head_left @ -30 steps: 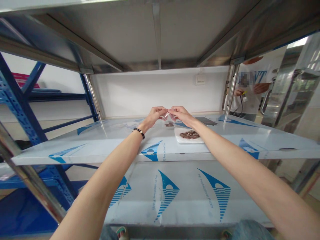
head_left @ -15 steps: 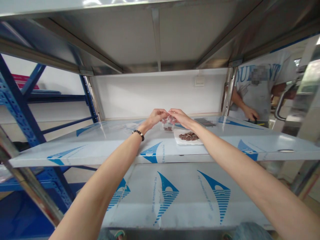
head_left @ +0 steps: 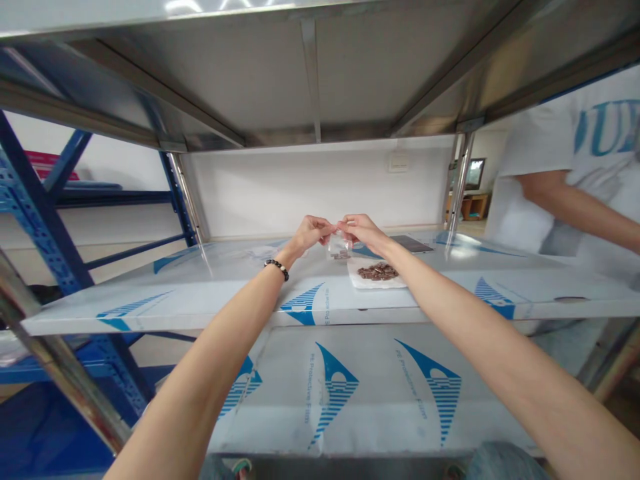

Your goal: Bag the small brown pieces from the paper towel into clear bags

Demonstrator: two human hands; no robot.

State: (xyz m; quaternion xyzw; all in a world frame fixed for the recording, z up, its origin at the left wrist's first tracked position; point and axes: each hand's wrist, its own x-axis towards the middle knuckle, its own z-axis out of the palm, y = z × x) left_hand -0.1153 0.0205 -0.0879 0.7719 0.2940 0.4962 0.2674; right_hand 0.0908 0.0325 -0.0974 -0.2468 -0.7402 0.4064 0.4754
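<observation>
Both hands pinch the top edge of a small clear plastic bag (head_left: 341, 247), which hangs between them over the shelf. A few brown pieces show in its bottom. My left hand (head_left: 311, 235), with a dark bead bracelet at the wrist, closes on the bag's left top corner. On the right top corner, my right hand (head_left: 361, 231) is closed too. Just below my right wrist lies a white tray or sheet (head_left: 356, 280) bearing a heap of small brown pieces (head_left: 377, 271); my right forearm covers its right side.
The shelf (head_left: 200, 293) wears film with blue prints. A flat dark device (head_left: 410, 244) lies behind the tray, and thin clear plastic (head_left: 260, 253) lies to the left. An upper metal shelf (head_left: 225, 80) hangs overhead. Another person (head_left: 575, 180) stands at the right.
My hands have risen slightly and the bag now hangs flatter and more visible between them. The other person has moved right and closer.
</observation>
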